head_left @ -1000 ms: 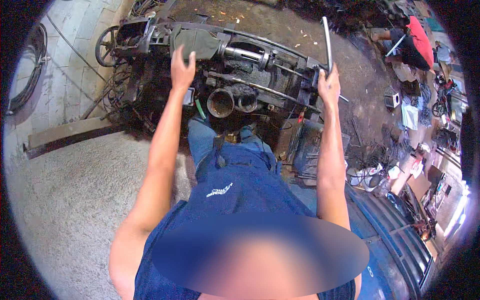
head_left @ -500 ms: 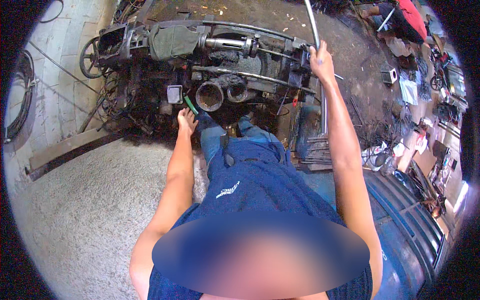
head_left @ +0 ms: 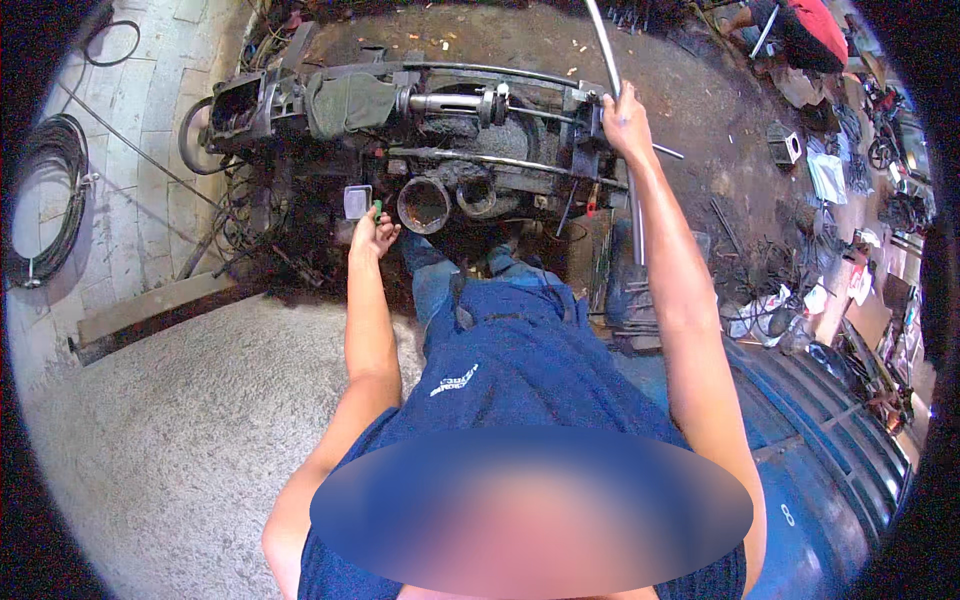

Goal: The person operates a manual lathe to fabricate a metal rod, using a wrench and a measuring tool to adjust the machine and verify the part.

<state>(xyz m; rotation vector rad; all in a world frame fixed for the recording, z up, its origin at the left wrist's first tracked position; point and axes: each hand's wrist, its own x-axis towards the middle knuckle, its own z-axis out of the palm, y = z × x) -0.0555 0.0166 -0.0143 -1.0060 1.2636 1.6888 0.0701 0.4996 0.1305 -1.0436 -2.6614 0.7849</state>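
My right hand [head_left: 627, 122] is wrapped round a long shiny metal pipe [head_left: 604, 45] at the right end of a greasy machine [head_left: 470, 155]. The pipe stands tilted, one part rising past the machine's far side and the other hanging below my hand. At the machine's near side, my left hand [head_left: 375, 238] is closed round the lower part of a green handle [head_left: 378, 210]. Beside it sits a small pale square tray [head_left: 357, 202]. To the right of that hand are an open round metal cup [head_left: 424, 204] and a smaller one [head_left: 475, 196]. A grey-green cloth [head_left: 350, 104] drapes the machine's left part.
Blue ribbed metal [head_left: 810, 430] lies at the right, near metal bars [head_left: 640, 325]. A coiled black cable [head_left: 50, 200] hangs by the pale wall at the left. Another person in red [head_left: 820, 35] is at the far right, near scattered scrap and bags.
My left hand has moved up to the green handle and closed on it. My right hand still grips the pipe, slightly further left in the picture as the view shifts.
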